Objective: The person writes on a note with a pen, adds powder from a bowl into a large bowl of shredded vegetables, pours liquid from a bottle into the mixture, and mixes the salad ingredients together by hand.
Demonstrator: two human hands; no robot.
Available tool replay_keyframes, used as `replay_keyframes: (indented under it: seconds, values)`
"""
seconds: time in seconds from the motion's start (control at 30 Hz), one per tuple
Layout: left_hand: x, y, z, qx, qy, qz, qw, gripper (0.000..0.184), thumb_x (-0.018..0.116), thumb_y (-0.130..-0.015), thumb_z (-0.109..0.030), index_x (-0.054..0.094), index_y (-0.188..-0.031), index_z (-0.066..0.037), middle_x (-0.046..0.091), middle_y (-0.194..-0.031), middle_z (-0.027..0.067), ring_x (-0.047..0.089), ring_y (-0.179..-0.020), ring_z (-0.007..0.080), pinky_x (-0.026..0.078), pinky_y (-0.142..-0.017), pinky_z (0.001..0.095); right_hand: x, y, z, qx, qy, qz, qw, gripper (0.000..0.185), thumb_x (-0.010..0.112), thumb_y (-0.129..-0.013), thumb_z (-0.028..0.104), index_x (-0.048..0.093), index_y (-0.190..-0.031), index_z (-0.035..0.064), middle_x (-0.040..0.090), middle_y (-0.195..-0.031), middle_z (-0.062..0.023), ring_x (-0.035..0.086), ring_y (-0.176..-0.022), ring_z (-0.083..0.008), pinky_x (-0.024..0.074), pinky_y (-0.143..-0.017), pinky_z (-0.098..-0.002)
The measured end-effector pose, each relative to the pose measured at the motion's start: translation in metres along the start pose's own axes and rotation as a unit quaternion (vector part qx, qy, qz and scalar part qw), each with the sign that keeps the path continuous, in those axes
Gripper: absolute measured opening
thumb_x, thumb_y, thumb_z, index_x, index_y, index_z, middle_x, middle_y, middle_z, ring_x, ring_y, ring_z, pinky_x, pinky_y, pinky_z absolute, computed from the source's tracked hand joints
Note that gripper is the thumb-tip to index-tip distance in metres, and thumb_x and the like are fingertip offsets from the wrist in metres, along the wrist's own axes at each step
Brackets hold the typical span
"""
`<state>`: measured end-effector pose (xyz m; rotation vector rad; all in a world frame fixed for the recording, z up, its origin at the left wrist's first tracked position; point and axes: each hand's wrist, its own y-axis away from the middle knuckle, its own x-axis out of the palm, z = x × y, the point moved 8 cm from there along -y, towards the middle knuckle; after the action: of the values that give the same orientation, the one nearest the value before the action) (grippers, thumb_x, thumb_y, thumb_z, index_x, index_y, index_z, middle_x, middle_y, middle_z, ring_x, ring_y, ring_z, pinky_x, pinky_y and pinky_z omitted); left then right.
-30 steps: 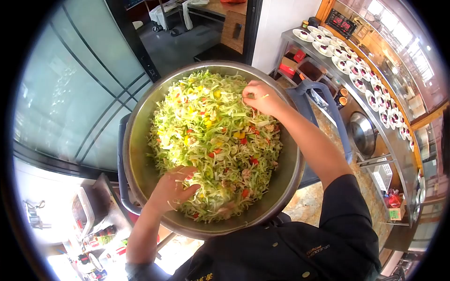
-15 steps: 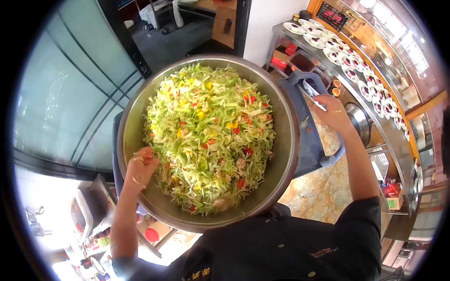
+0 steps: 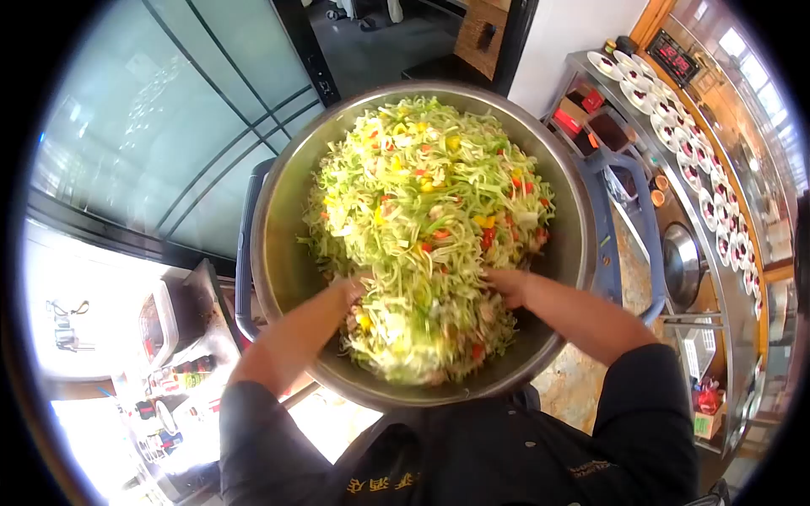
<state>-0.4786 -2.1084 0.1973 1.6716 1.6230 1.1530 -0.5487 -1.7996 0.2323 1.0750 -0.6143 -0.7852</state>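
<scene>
A large round metal bowl (image 3: 285, 278) holds a heap of shredded green vegetables (image 3: 413, 202) with red and yellow pieces and pale bits. Sunk into the lower left side of the heap is my left hand (image 3: 350, 291), its fingers hidden under the shreds. On the right side my right hand (image 3: 508, 287) also reaches into the mix, with its fingertips covered. Between the two hands the shreds nearest my body are blurred by motion.
The bowl sits on a blue-grey cart (image 3: 601, 228) with raised handles. At the right a metal counter (image 3: 582, 63) bears several white plates (image 3: 637, 97) of dark food, with a metal basin (image 3: 682, 266) below. A frosted glass door (image 3: 202, 126) stands at left.
My right hand has come back from the cart's right handle into the bowl. My left hand has moved from the rim area into the heap. The view has shifted, and the near shreds are stirred.
</scene>
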Motion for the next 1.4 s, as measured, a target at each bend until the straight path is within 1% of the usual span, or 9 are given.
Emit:
replay_keyframes:
  seconds: [0.3, 0.43, 0.6, 0.73, 0.8, 0.9, 1.27, 1.33, 1.4]
  values:
    - [0.062, 0.080, -0.098, 0.122, 0.183, 0.305, 0.927, 0.077, 0.077, -0.086, -0.024, 0.038, -0.151, -0.008, 0.047, -0.150, 0.0153, 0.051, -0.133, 0.0263, 0.042, -0.111, 0.0446, -0.002, 0.056, 0.058, -0.229, 0.068, 0.008, 0.971, 0.068, 0.056, -0.097, 0.045, 0.031, -0.156, 0.0190, 0.046, -0.141, -0.0109, 0.053, -0.113, -0.0262, 0.0471, -0.088, -0.0412]
    - [0.110, 0.219, -0.177, 0.564, -0.167, 0.311, 0.747, 0.086, 0.078, -0.085, -0.010, 0.028, -0.155, -0.009, 0.044, -0.152, 0.0139, 0.048, -0.136, 0.0243, 0.043, -0.111, 0.0421, 0.009, 0.111, 0.110, -0.365, 0.288, -0.104, 0.879, 0.063, 0.054, -0.099, 0.041, 0.033, -0.154, 0.0179, 0.056, -0.130, -0.0114, 0.060, -0.098, -0.0251, 0.0517, -0.080, -0.0381]
    - [0.100, 0.224, -0.176, 0.352, -0.303, 0.043, 0.885, 0.072, 0.069, -0.094, -0.024, 0.030, -0.152, -0.009, 0.048, -0.146, 0.0191, 0.044, -0.138, 0.0301, 0.040, -0.111, 0.0442, 0.020, 0.155, 0.118, -0.352, 0.370, -0.153, 0.846, 0.057, 0.052, -0.101, 0.036, 0.037, -0.152, 0.0165, 0.067, -0.115, -0.0121, 0.068, -0.079, -0.0238, 0.0575, -0.070, -0.0342]
    - [0.020, 0.183, -0.117, 0.195, -0.325, -0.060, 0.923, 0.065, 0.060, -0.098, -0.042, 0.041, -0.147, -0.005, 0.048, -0.145, 0.0247, 0.046, -0.134, 0.0348, 0.038, -0.110, 0.0506, -0.012, 0.138, 0.028, -0.029, 0.207, -0.097, 0.973, 0.085, 0.055, -0.096, 0.059, 0.029, -0.154, 0.0027, 0.044, -0.148, -0.0226, 0.050, -0.132, -0.0358, 0.0481, -0.100, -0.0560]
    - [-0.004, 0.150, -0.050, 0.048, -0.384, -0.089, 0.918, 0.057, 0.058, -0.098, -0.040, 0.050, -0.141, -0.003, 0.051, -0.143, 0.0216, 0.051, -0.127, 0.0339, 0.040, -0.106, 0.0525, 0.004, 0.125, -0.005, -0.030, 0.065, -0.050, 0.996, 0.089, 0.056, -0.092, 0.066, 0.028, -0.157, 0.0118, 0.029, -0.160, -0.0183, 0.030, -0.145, -0.0396, 0.0346, -0.109, -0.0630]
    - [0.006, 0.087, 0.015, -0.077, -0.113, -0.021, 0.990, 0.044, 0.057, -0.098, -0.043, 0.064, -0.114, -0.003, 0.061, -0.125, 0.0175, 0.058, -0.115, 0.0311, 0.051, -0.089, 0.0514, 0.060, 0.057, -0.017, 0.008, -0.034, 0.199, 0.979, 0.085, 0.060, -0.091, 0.065, 0.035, -0.154, 0.0139, 0.041, -0.153, -0.0135, 0.040, -0.139, -0.0371, 0.0369, -0.107, -0.0614]
    - [0.059, 0.086, -0.030, 0.089, 0.038, 0.270, 0.958, 0.055, 0.069, -0.093, -0.027, 0.052, -0.141, -0.008, 0.067, -0.124, 0.0102, 0.066, -0.106, 0.0223, 0.055, -0.091, 0.0398, 0.039, 0.044, 0.006, -0.137, -0.063, 0.089, 0.984, 0.065, 0.083, -0.080, 0.029, 0.057, -0.135, 0.0048, 0.069, -0.115, -0.0149, 0.067, -0.102, -0.0281, 0.0538, -0.086, -0.0399]
    - [0.073, 0.114, -0.055, 0.031, 0.126, 0.319, 0.939, 0.060, 0.073, -0.090, -0.025, 0.050, -0.142, -0.006, 0.068, -0.120, 0.0104, 0.067, -0.102, 0.0226, 0.057, -0.088, 0.0396, 0.046, 0.097, 0.054, -0.424, 0.453, 0.016, 0.784, 0.065, 0.084, -0.079, 0.028, 0.057, -0.132, 0.0012, 0.069, -0.107, -0.0177, 0.068, -0.097, -0.0272, 0.0541, -0.081, -0.0398]
    - [0.082, 0.161, -0.105, 0.272, 0.017, 0.188, 0.944, 0.057, 0.072, -0.090, -0.023, 0.051, -0.141, -0.006, 0.069, -0.116, 0.0106, 0.068, -0.100, 0.0219, 0.058, -0.087, 0.0379, 0.046, 0.120, 0.069, -0.439, 0.546, -0.075, 0.709, 0.062, 0.081, -0.079, 0.028, 0.057, -0.129, -0.0003, 0.067, -0.100, -0.0187, 0.068, -0.090, -0.0271, 0.0539, -0.075, -0.0392]
